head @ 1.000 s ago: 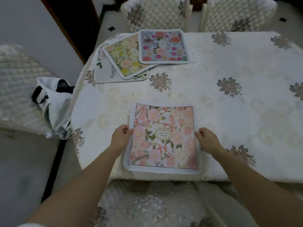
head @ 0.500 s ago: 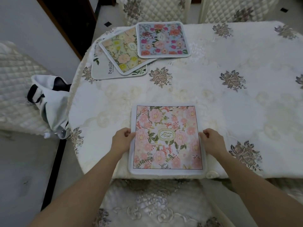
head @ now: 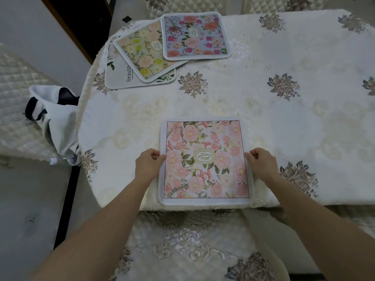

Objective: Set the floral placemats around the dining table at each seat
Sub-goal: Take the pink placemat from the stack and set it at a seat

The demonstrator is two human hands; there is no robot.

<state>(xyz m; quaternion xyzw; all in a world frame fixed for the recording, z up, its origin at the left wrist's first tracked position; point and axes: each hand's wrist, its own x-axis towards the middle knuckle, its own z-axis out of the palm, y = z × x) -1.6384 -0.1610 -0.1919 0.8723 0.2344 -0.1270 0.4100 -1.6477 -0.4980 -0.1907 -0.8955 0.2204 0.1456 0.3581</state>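
So here's where we're at: the pink mat is lying flat at the near edge of the table, right above the near chair. Our left hand is pinching its left border and our right hand is pinching its right border, both about halfway up the sides, fingers curled onto the mat. So the mat sits dead between the 2 grips, with neither hand any closer than the other.

It looks pretty much square, so there's no real long axis to fuss over, and its sides run straight out from the near edge. The front border sits right on that edge, maybe a hair over the lip, we can't really tell. If it needs anything, we'd guess a tiny nudge toward the middle and then let go.

Loads of open cloth ahead and off to the right. The other 3 are fanned in a pile at the far left corner: blue mat on top, yellow mat under it, white mat at the bottom. That pile is well apart from us and on the left-hand side. A bag hangs just off the left edge.
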